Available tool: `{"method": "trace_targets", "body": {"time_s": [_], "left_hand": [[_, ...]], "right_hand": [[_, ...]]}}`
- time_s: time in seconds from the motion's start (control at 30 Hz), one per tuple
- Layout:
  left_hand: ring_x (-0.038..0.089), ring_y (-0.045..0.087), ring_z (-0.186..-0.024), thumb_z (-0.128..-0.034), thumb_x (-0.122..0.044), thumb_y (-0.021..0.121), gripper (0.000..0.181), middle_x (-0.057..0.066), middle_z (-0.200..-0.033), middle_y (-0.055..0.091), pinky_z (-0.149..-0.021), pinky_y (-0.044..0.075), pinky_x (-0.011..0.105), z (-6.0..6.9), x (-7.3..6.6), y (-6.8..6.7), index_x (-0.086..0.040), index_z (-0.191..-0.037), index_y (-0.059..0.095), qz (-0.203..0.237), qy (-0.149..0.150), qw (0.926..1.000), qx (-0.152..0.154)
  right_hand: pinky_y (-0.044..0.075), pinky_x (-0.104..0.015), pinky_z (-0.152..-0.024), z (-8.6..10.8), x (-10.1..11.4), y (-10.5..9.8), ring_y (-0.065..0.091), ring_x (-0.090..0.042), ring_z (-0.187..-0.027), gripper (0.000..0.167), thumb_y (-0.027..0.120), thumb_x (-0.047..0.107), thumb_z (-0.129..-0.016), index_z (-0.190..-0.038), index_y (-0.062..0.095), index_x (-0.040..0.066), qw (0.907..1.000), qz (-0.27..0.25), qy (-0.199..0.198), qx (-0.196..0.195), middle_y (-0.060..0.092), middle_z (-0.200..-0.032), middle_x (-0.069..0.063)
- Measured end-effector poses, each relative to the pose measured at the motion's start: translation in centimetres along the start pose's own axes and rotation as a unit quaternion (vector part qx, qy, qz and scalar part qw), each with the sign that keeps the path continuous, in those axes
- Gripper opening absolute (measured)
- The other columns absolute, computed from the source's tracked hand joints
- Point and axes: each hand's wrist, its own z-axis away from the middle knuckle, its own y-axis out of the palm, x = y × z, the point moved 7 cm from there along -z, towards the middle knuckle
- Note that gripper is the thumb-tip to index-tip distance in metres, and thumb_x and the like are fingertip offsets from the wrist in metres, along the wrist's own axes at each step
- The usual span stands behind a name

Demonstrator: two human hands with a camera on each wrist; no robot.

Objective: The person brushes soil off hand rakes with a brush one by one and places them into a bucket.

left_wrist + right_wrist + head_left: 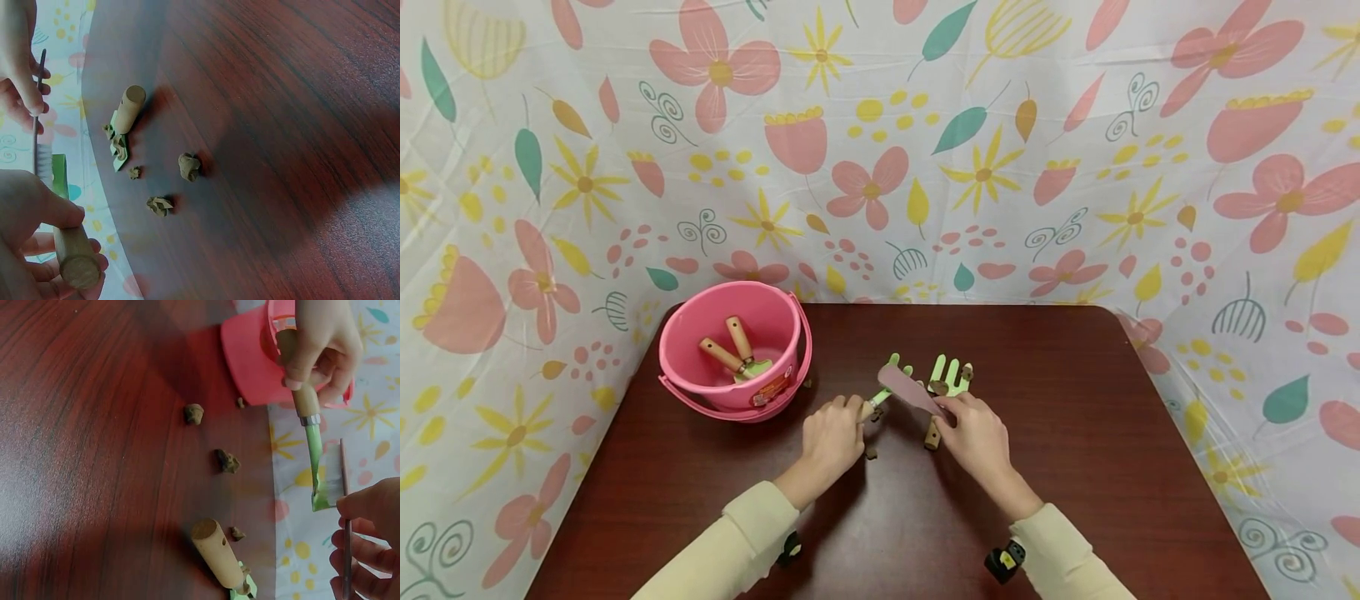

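My left hand (pixel 833 437) grips the wooden handle (pixel 305 400) of a small green garden rake (pixel 880 397), raised over the table. In my right hand (pixel 977 437) is a brush (pixel 904 386) with a flat mauve back, pinched between thumb and fingers. Its white bristles (pixel 334 472) face the rake's green head (pixel 320 499) and appear to touch it. Beneath the right hand lies a green hand fork (pixel 952 375), its wooden handle (pixel 130 109) toward me and brown clods on its head.
Several brown clods (pixel 194 414) are scattered on the dark wooden table (pixel 1075 433) below the hands. At the left stands a pink bucket (pixel 688 329) with its handle down, holding two wooden-handled tools (pixel 722 354). A flowered cloth (pixel 880 125) hangs behind the table.
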Motion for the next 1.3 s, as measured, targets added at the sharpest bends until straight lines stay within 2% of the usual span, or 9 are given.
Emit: {"method": "trace_targets", "body": {"time_s": [0.53, 0.73, 1.03, 1.3], "left_hand": [[0.022, 0.057, -0.059, -0.0678, -0.019, 0.072, 0.020, 0.002, -0.066, 0.053, -0.041, 0.041, 0.036, -0.4, -0.3, 0.0, -0.013, -0.083, 0.061, -0.009, 0.001, 1.0000, -0.002], [0.021, 0.056, -0.058, -0.0666, -0.018, 0.072, 0.020, 0.003, -0.065, 0.052, -0.040, 0.041, 0.035, -0.5, 0.0, 0.0, -0.013, -0.082, 0.061, -0.020, 0.002, 0.9997, -0.012], [0.021, 0.055, -0.057, -0.0677, -0.019, 0.073, 0.020, 0.002, -0.065, 0.052, -0.040, 0.040, 0.034, -0.8, 0.2, -0.3, -0.013, -0.084, 0.062, -0.016, -0.004, 0.9997, -0.016], [0.021, 0.055, -0.056, -0.0680, -0.018, 0.072, 0.019, 0.003, -0.065, 0.052, -0.040, 0.040, 0.034, -1.0, 0.5, -0.4, -0.014, -0.085, 0.063, -0.016, -0.009, 0.9993, -0.033]], "right_hand": [[0.046, -0.042, -0.046, 0.2, 1.0, 0.5, 0.061, -0.026, -0.063, 0.019, 0.073, 0.013, -0.070, -0.089, 0.073, 0.015, 0.9992, 0.027, 0.027, -0.011, 0.065, -0.077, -0.003], [0.042, -0.039, -0.041, 0.2, 1.3, 0.4, 0.060, -0.025, -0.060, 0.018, 0.073, 0.013, -0.070, -0.088, 0.073, 0.015, 0.9990, 0.026, 0.038, 0.002, 0.064, -0.075, -0.003], [0.043, -0.040, -0.042, 0.0, 1.4, 0.2, 0.059, -0.025, -0.057, 0.019, 0.073, 0.014, -0.070, -0.089, 0.073, 0.013, 0.9986, 0.022, 0.047, 0.009, 0.064, -0.075, -0.003], [0.042, -0.039, -0.042, -0.1, 1.4, -0.2, 0.056, -0.021, -0.052, 0.020, 0.074, 0.015, -0.070, -0.089, 0.073, 0.013, 0.9986, 0.010, 0.051, 0.008, 0.064, -0.074, -0.002]]}}
